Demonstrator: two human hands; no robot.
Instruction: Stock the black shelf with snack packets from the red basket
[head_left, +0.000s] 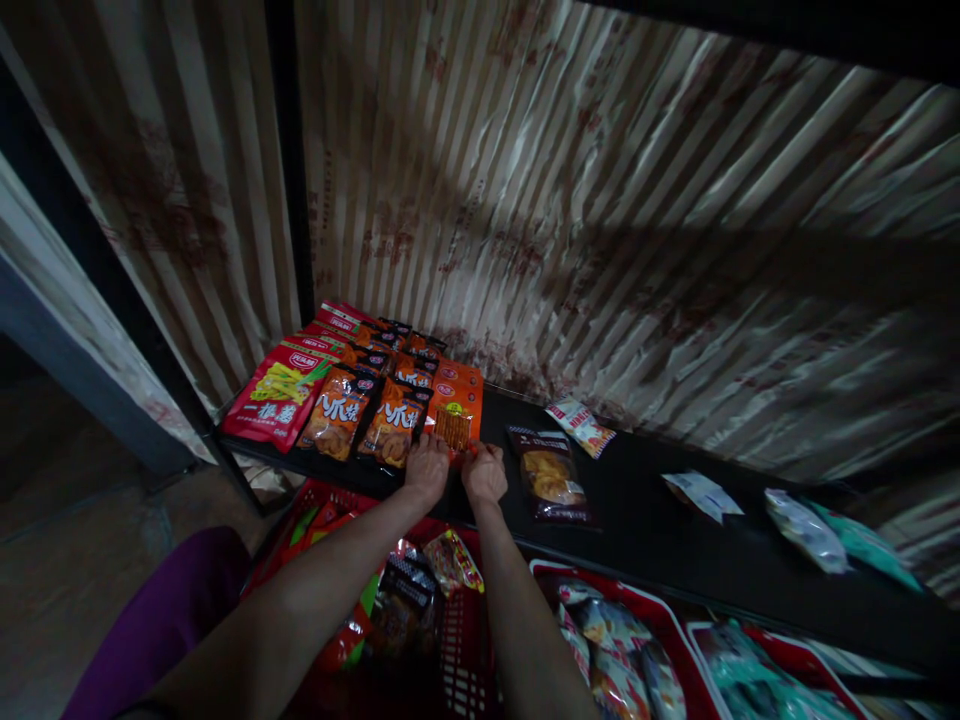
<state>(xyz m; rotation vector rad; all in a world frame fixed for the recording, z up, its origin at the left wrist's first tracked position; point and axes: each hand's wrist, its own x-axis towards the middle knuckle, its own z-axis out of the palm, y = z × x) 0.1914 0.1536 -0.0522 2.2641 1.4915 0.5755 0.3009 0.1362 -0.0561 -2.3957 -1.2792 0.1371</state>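
An orange snack bag (454,412) with a clear window showing brown sticks lies on the black shelf. My left hand (427,467) grips its lower left corner with fingers curled. At the lower right corner my right hand (484,472) pinches the same bag. Just left of it are orange-and-black snack bags (395,420) in rows, and beyond them red snack bags (277,392) showing yellow sticks. To the right of my right hand, a dark brown snack bag (553,475) with a clear window lies flat on the shelf.
Further right on the shelf (630,510) lie a small red-and-white packet (581,425), a pale packet (701,495) and a teal packet (862,545). Below the front edge stand a red basket (459,640) and more bins (667,610) of snacks. A black post (289,160) rises behind.
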